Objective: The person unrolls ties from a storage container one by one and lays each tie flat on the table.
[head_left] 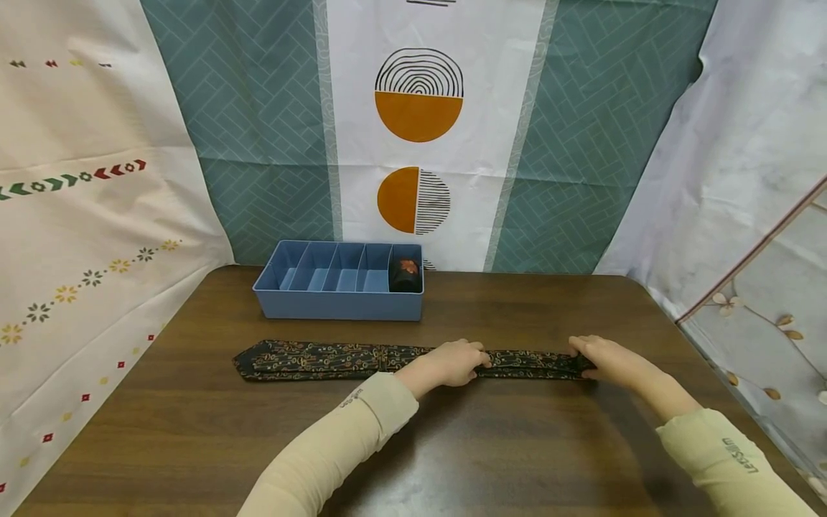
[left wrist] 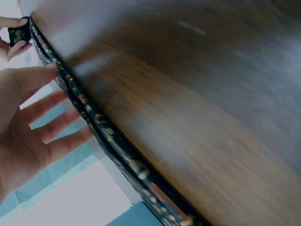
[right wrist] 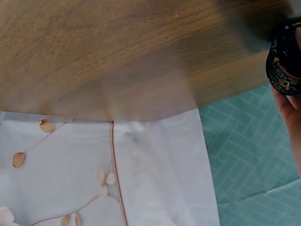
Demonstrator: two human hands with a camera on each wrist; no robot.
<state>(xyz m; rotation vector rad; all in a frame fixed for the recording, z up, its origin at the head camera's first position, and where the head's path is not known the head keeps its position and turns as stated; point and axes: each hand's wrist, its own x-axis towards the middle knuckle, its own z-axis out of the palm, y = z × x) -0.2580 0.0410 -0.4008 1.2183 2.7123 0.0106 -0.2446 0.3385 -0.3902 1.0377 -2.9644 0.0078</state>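
A dark necktie (head_left: 323, 359) with a small golden and reddish pattern lies lengthwise across the wooden table, its wide pointed end at the left. At its right end, my right hand (head_left: 610, 362) grips a curled-up portion between thumb and fingers. The right wrist view shows this rolled end (right wrist: 284, 70) at the right edge, partly cut off. My left hand (head_left: 452, 361) rests over the tie right of its middle. In the left wrist view its thumb (left wrist: 37, 77) touches the near edge, with the straight, spread fingers (left wrist: 61, 125) reaching to the far side.
A blue divided box (head_left: 336, 306) stands at the back left of the table (head_left: 504, 445). Its rightmost compartment holds a dark rolled item (head_left: 405, 276) with an orange leaf motif. Patterned cloths (head_left: 271, 143) hang behind and along both sides.
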